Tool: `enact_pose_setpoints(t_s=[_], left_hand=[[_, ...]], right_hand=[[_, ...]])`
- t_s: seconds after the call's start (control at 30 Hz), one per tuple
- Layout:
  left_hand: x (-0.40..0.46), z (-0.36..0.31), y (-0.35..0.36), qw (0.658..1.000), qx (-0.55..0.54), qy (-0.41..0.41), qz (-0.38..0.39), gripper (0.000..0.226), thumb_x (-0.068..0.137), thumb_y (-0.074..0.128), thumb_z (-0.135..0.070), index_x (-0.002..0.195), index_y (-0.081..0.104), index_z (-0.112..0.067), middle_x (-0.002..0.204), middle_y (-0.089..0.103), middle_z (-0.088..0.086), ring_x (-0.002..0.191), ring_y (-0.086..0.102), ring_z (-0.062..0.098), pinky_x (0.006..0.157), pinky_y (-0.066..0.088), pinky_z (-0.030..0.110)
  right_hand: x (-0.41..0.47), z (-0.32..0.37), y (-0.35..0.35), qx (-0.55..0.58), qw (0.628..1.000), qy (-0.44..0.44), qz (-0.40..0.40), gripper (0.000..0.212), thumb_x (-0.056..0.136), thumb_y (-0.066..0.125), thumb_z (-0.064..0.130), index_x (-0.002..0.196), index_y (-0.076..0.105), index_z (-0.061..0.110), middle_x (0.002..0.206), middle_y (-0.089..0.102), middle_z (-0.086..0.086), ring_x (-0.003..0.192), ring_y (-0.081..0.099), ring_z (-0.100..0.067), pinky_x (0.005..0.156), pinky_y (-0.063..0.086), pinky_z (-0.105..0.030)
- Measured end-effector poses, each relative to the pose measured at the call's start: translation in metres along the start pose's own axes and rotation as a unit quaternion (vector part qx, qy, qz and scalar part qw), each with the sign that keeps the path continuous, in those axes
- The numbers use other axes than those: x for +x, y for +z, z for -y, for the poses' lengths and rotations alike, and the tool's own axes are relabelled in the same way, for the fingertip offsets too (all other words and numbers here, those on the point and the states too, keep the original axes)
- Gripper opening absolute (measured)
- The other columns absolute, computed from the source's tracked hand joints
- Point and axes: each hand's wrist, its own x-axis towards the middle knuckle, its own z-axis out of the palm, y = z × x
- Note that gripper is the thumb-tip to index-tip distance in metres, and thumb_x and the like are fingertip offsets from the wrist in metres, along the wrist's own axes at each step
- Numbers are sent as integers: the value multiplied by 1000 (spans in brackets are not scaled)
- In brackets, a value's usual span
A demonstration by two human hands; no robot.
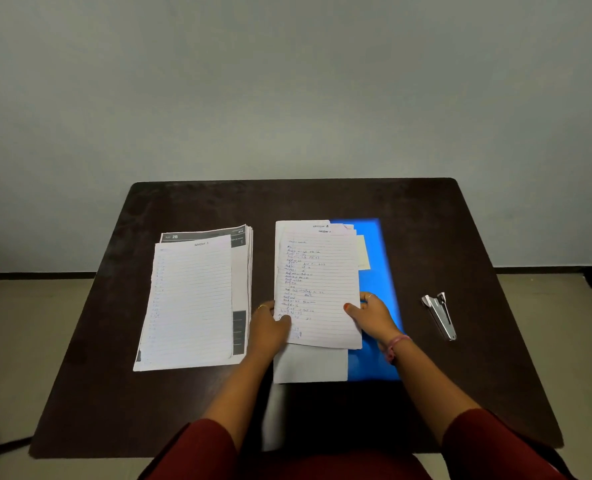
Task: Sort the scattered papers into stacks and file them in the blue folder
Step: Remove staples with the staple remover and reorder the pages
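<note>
Near the table's [426, 209] middle, both hands [270, 327] [374, 315] pinch a handwritten sheet's [318, 282] side edges over the blue folder [374, 244].

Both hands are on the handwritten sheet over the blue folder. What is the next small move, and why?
Probably slide the handwritten sheet up and square it with the white pages beneath. It sits slightly askew, their lower edge pokes out below it, and both the left hand and right hand already pinch its bottom corners. The blue folder lies underneath; the other stack waits to the left.
</note>
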Motion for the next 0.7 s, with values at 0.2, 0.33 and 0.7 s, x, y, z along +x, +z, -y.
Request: enact_pose_setpoints(t_s=[0.2,0.33,0.7], left_hand=[[-10,15,9,999,-16,-33,36,41,80,62,-19,118,55,-7,95,62,0,88,60,16,76,47,27],[-18,21,16,996,-41,-53,53,54,66,60,-36,113,58,-10,99,67,3,92,65,19,90,51,38],[-24,24,31,997,-47,-49,41,26,91,60,-18,116,55,-9,87,60,-2,82,56,14,88,47,33]], right_hand=[[-9,-18,-18,-23,1000,-5,10,14,87,66,13,99,58,16,104,67,-4,96,63,-22,83,51,-33],[-12,-38,-32,-19,1000,3,15,12,84,68,11,96,64,12,93,72,-4,84,67,-22,75,56,-36],[-40,-70,-71,-55,995,23,81,15,85,67,-2,99,62,0,53,64,12,49,56,4,52,45,-11]])
